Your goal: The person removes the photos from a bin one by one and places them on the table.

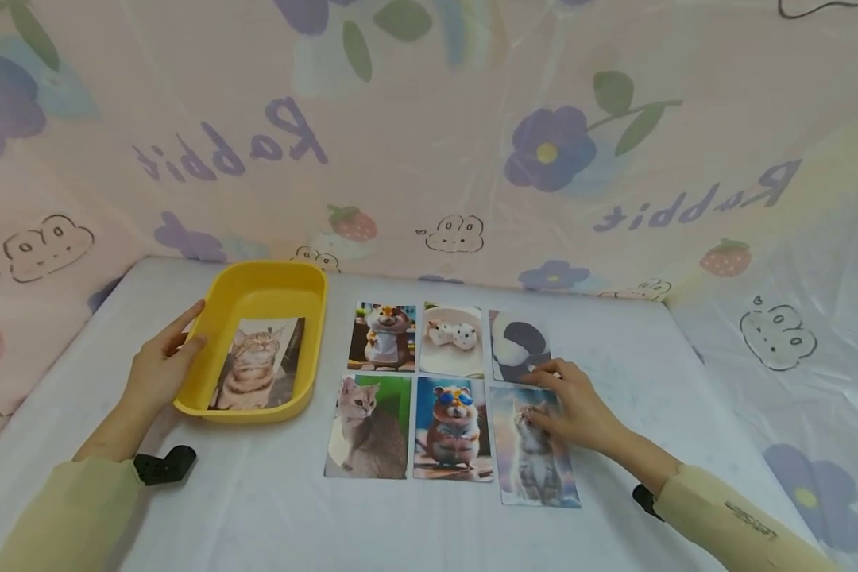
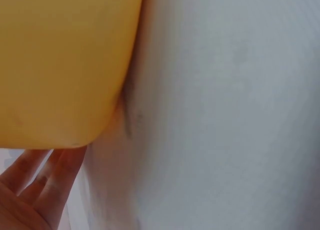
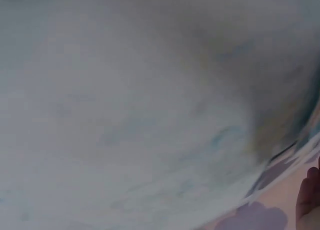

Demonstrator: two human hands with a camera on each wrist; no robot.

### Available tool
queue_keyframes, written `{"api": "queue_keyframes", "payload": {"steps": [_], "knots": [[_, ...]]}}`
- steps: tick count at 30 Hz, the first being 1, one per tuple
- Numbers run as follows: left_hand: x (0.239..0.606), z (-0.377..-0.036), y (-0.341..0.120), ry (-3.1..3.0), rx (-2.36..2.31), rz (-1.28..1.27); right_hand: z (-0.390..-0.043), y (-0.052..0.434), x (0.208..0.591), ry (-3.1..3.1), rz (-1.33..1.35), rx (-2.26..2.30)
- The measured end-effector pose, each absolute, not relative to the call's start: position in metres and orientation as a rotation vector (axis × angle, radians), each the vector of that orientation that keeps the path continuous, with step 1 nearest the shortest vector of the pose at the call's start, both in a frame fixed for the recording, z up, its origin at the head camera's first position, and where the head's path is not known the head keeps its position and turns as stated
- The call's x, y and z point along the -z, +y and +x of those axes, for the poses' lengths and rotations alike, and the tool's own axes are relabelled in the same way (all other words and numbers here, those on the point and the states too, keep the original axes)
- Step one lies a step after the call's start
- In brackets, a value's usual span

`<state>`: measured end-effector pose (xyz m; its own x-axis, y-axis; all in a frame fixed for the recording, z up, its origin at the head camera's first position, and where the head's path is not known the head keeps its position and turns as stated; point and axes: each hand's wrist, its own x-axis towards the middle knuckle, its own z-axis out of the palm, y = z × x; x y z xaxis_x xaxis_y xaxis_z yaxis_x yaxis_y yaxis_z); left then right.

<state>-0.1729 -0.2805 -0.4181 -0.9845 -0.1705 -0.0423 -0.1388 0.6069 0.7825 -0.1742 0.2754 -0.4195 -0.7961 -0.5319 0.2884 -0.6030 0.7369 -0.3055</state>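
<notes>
My left hand (image 1: 159, 367) holds the left rim of a yellow plastic tray (image 1: 318, 342), its thumb on the rim. In the left wrist view, the extended fingers (image 2: 55, 177) show beside the tray's outer wall. Inside the tray lies an orange tabby cat photo card (image 1: 257, 365). My right hand (image 1: 579, 409) pinches a grey kitten photo card (image 1: 536, 469) near its upper right, covering part of it; this card sits slightly askew. Just above is a black-and-white animal card (image 1: 518, 342), its lower right corner hidden by the fingers.
Beside these lie a hamster-in-apron card (image 1: 384, 338), a card with two white figures (image 1: 452, 342), a green-backed cat card (image 1: 368, 433) and a hamster-with-sunglasses card (image 1: 454, 433). A white-covered table (image 1: 293, 500) bears everything. Printed curtains (image 1: 429, 183) hang behind and at the sides.
</notes>
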Motion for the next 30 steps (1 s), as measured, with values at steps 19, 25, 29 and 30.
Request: {"api": "queue_keyframes", "payload": {"steps": [19,25,29,30], "knots": [[0.418,-0.175,-0.28,-2.74,1.386,0.259,-0.218,0.146,0.41,-2.786,0.873,-1.315],[0.418,-0.176,-0.278,-2.741,1.415,0.28,-0.228,0.106,0.403,-2.722,0.948,-1.477],[0.418,-0.175,-0.279,-2.737,1.41,0.279,-0.232,0.08,0.398,-2.691,1.006,-1.584],[0.417,-0.174,-0.279,-2.736,1.409,0.28,-0.233,0.073,0.398,-2.691,1.02,-1.596]]}}
